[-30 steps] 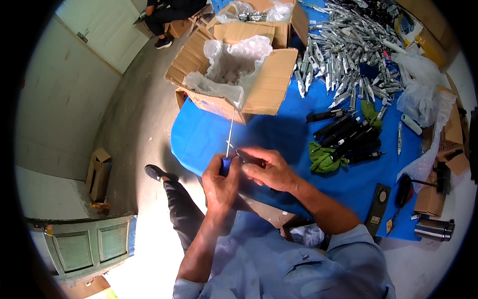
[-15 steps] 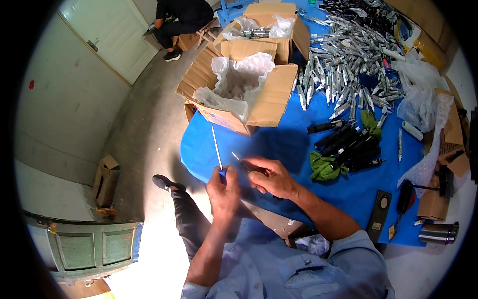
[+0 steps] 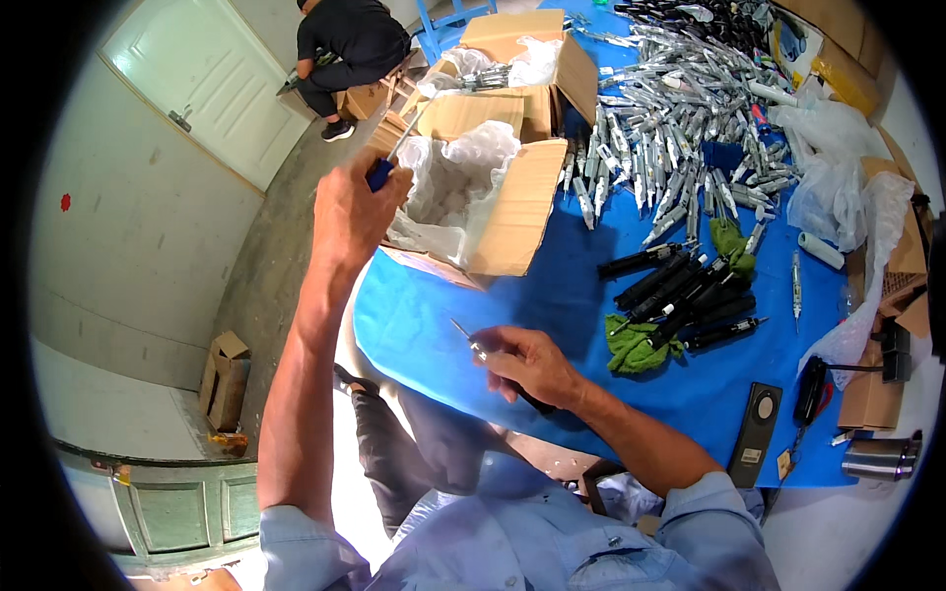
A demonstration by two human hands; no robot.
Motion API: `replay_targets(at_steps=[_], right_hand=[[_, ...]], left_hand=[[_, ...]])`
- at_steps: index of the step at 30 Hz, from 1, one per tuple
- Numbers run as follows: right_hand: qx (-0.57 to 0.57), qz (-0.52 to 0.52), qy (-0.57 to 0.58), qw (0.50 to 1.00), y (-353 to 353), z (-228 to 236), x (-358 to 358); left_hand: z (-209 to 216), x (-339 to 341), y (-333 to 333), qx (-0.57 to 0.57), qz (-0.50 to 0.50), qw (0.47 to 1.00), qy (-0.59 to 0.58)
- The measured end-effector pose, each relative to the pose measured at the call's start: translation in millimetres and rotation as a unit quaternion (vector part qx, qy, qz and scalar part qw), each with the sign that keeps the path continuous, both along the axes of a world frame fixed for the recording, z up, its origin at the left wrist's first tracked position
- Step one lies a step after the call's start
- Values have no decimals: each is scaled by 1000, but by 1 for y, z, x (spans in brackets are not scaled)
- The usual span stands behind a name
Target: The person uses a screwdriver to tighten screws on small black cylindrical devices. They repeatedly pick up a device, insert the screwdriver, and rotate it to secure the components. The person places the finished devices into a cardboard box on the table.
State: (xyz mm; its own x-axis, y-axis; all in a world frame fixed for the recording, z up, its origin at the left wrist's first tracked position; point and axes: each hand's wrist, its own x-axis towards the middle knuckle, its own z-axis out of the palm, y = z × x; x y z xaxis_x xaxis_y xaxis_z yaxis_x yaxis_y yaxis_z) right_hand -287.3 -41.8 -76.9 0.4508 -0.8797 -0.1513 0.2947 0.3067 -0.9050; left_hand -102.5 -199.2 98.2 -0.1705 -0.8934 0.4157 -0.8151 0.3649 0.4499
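Note:
My left hand (image 3: pixel 350 212) is closed around the blue handle of a screwdriver (image 3: pixel 379 174). It is raised beside the near cardboard box (image 3: pixel 517 212), with the thin shaft pointing up and away over its flaps. Over the front edge of the table, my right hand (image 3: pixel 537 364) is closed on a black pen-shaped tool (image 3: pixel 477 349). The tool's thin metal tip points up and left, and its dark rear end shows below the palm. Crumpled plastic film (image 3: pixel 483 148) lines the near box. Right of my right hand lie several similar black tools (image 3: pixel 680 291) on a green cloth (image 3: pixel 636 350).
A large heap of silvery pen-shaped tools (image 3: pixel 670 128) covers the far right of the blue-covered table (image 3: pixel 414 315). Another box (image 3: pixel 581 79) stands behind the near one. At right are a dark flat device (image 3: pixel 754 433) and a metal cup (image 3: pixel 880 458). A person (image 3: pixel 355 49) sits far left.
My left hand has moved up and left with the screwdriver, from beside my right hand to the near box. My right hand keeps the black tool in about the same place.

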Motion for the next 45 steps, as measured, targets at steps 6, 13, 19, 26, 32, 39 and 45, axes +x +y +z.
replay_targets(at_steps=[6,13,19,26,32,39,45], right_hand=[[63,-46,-101,992,-4,-7,-9],[69,-37,-106,991,-4,0,-6],[52,-41,-62,996,0,-4,-2],[-9,-31,-14,999,5,-5,1],[-72,-23,44,996,10,-7,7],[-131,-29,109,985,17,-3,9],[-138,-38,122,982,18,-1,13]], left_hand=[[-5,3,27,-4,-7,996,90],[-17,45,142,191,40,930,311],[-75,50,222,353,90,874,321],[-90,43,265,282,67,937,195],[-97,46,271,165,10,976,139],[-101,51,270,144,-12,981,132],[-99,50,276,158,1,979,131]])
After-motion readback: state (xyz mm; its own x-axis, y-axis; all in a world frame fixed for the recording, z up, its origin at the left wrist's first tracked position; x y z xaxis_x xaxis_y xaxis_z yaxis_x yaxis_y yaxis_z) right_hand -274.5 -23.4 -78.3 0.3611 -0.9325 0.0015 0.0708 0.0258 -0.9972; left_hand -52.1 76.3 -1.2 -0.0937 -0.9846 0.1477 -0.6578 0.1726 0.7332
